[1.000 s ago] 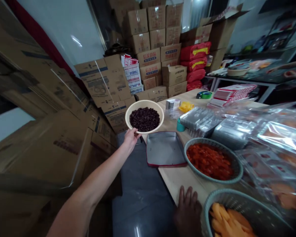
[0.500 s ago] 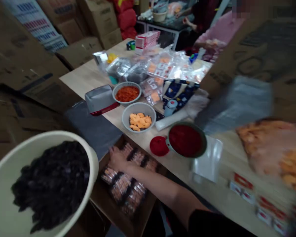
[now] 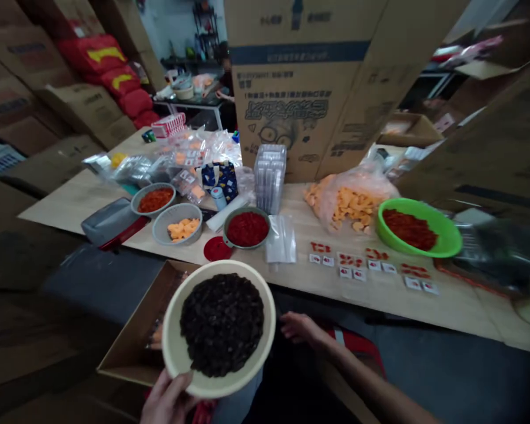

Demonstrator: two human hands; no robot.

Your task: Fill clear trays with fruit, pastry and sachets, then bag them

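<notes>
My left hand (image 3: 168, 400) grips the near rim of a cream plastic bowl (image 3: 173, 353) heaped with dark dried fruit (image 3: 221, 323). I hold the bowl in the air in front of me, below the table's front edge. It hangs partly over an open cardboard box (image 3: 126, 350) that stands low at my left. My right hand (image 3: 302, 328) is stretched out just right of the bowl, fingers loosely apart and holding nothing. It does not touch the bowl.
On the wooden table (image 3: 327, 280) are a basket of red pieces (image 3: 153, 200), a basket of orange slices (image 3: 179, 227), a bowl of red fruit (image 3: 247, 228), a red lid (image 3: 216, 249), small sachets (image 3: 366, 265), a green bowl (image 3: 446, 235) and clear trays (image 3: 270, 176). A big carton (image 3: 313, 76) stands behind.
My left hand lifted the bowl of dark fruit from the table's far end and brought it close to me. My view swung right, and my right hand came out of the cardboard box.
</notes>
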